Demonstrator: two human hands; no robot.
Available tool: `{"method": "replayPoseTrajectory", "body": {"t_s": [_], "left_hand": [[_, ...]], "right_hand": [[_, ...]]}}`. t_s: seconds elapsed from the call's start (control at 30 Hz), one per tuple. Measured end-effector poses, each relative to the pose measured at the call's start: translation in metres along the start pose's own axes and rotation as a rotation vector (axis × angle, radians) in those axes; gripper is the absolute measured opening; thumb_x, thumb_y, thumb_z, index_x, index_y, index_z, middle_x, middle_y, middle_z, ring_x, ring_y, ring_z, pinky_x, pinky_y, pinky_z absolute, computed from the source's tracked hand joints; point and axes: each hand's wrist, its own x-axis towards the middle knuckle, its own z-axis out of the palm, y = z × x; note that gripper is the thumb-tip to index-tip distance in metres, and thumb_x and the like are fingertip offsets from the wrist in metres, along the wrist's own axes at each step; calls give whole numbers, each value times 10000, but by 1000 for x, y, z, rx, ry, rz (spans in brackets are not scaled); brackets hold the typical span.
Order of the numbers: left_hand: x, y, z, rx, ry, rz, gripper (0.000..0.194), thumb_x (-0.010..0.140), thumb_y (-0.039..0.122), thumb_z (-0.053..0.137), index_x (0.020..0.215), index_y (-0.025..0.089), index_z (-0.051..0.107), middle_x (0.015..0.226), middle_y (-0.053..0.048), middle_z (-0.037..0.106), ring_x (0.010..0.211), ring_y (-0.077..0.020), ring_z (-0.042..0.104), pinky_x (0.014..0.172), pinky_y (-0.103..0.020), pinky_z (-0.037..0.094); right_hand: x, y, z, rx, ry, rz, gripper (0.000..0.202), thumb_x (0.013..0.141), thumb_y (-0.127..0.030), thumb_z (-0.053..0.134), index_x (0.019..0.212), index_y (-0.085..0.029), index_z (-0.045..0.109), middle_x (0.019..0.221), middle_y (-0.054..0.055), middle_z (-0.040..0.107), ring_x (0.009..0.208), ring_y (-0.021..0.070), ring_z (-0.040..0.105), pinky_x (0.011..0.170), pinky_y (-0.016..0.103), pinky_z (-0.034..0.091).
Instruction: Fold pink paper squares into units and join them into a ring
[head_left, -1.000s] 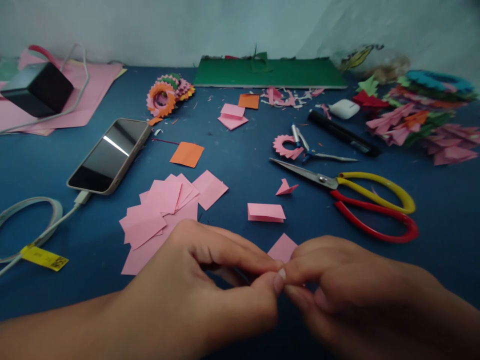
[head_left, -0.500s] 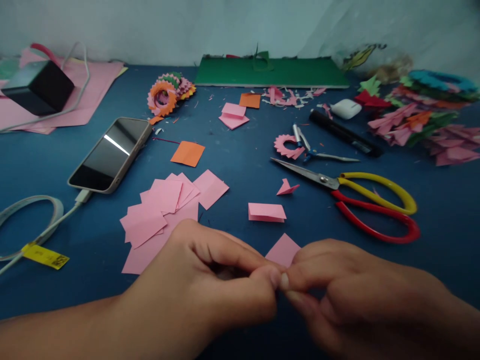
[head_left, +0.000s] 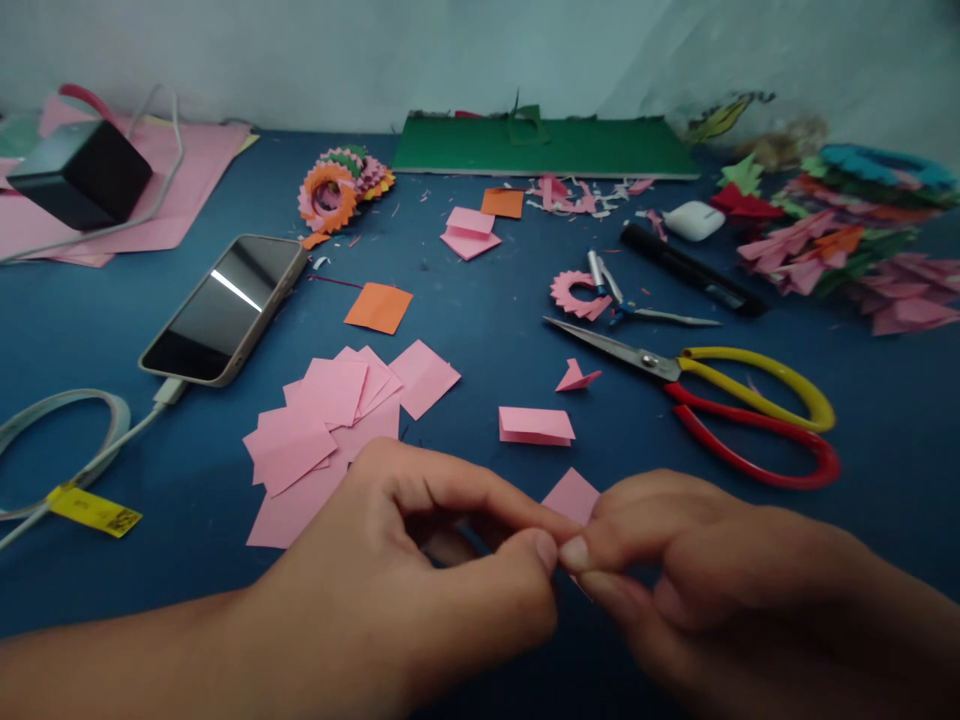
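Note:
My left hand (head_left: 442,570) and my right hand (head_left: 690,570) meet fingertip to fingertip low in the head view. Both are closed in a pinch on a small folded piece of pink paper (head_left: 583,588); only a sliver shows beneath the right fingertips, the rest being covered. Just behind the fingers, a pink paper square (head_left: 571,494) is partly hidden by them. Beyond that lie a folded pink strip (head_left: 536,426) and a small folded pink piece with points (head_left: 577,376). Left of them, pink squares (head_left: 326,390) are spread in an overlapping pile, partly behind my left hand.
Scissors (head_left: 660,366) with red and yellow handles lie at right, near a black marker (head_left: 690,268) and a pink paper ring (head_left: 577,295). A phone (head_left: 225,310) with a cable is at left. Folded-paper pieces (head_left: 847,230) are heaped far right; a green board (head_left: 544,147) stands behind.
My fingers have shifted slightly at the pinch, and the right thumb shows more. A pink sliver now shows below the right fingertips. The things on the table stay put.

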Motion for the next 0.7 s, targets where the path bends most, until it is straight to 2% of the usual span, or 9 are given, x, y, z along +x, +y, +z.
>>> {"method": "replayPoseTrajectory", "body": {"t_s": [0.13,0.27,0.37,0.43,0.57,0.63,0.7], "left_hand": [[0,3,2,72,19,127,81,705,244,670,697,237,750,662,7,731,571,-150,675,510,-178,539],[0,4,0,239,33,361,82,709,161,662,733,190,736,693,-4,739,591,-138,687,536,-145,545],[-1,3,-4,407,20,540,82,737,139,644,771,160,715,724,-20,741,615,-125,689,561,-124,539],[-1,2,-5,466,28,602,78,753,131,638,783,157,705,746,-19,742,646,-116,693,578,-104,532],[0,4,-5,472,22,628,70,766,122,634,748,147,696,747,-19,742,643,-108,694,598,-84,532],[1,7,-3,434,52,671,70,747,88,643,733,129,697,726,-26,742,617,-111,693,591,-83,537],[2,11,-2,370,96,736,75,706,40,649,713,94,700,682,-43,736,586,-120,691,558,-80,538]], "right_hand": [[0,0,0,-31,-1,0,276,684,-9,623,557,-184,452,623,-57,674,578,53,650,619,97,556],[1,1,-7,-169,-172,-66,288,716,-46,616,523,-184,454,608,-50,670,598,62,664,673,119,564],[3,1,-7,-217,-223,-81,303,728,-48,587,495,-183,447,592,-48,672,609,76,677,695,143,569],[4,0,-4,-178,-192,-62,287,707,-27,589,507,-185,457,593,-47,682,603,84,681,673,144,573],[4,-3,2,26,31,6,264,646,20,622,576,-195,486,596,-44,697,561,93,676,600,139,575],[5,-3,1,82,51,8,264,657,9,636,569,-194,492,590,-35,705,546,92,673,584,132,569],[6,-2,-1,85,5,-11,264,660,1,654,562,-193,504,605,-19,721,542,99,678,589,135,571]]}}
